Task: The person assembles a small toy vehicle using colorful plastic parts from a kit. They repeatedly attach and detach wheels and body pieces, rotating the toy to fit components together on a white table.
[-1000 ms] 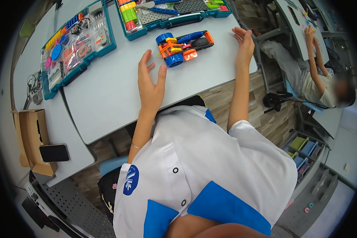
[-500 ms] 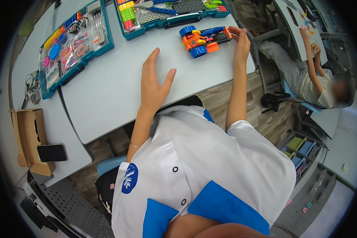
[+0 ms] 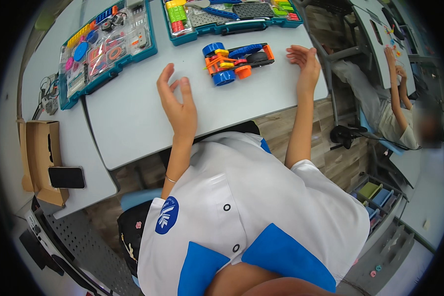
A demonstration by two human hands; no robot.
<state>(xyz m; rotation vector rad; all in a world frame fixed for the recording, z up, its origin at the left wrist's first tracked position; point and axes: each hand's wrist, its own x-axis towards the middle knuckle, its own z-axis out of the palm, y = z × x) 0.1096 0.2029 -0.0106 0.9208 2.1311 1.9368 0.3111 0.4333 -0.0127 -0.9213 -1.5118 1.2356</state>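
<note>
A toy car [image 3: 247, 56] built from plastic bricks stands on the white table between my hands. It has blue and black wheels, orange and yellow parts and a blue bar along its body. To its left, my left hand [image 3: 178, 108] hovers by the table's near side, fingers bent and apart from the thumb, holding nothing. My right hand [image 3: 307, 69] is to the right of the car, its fingers spread and empty, with a gap between it and the car.
Two teal cases of building parts lie on the table [image 3: 133, 123], one at the left [image 3: 103, 74], one at the back [image 3: 222, 31]. A cardboard box [image 3: 37, 148] and a phone [image 3: 66, 177] are at the far left. Another person's hands [image 3: 397, 69] work at a table on the right.
The car has slid leftward over the table, away from my right hand, which was beside its end before. My left hand has shifted left with its fingers more bent. The view has shifted slightly.
</note>
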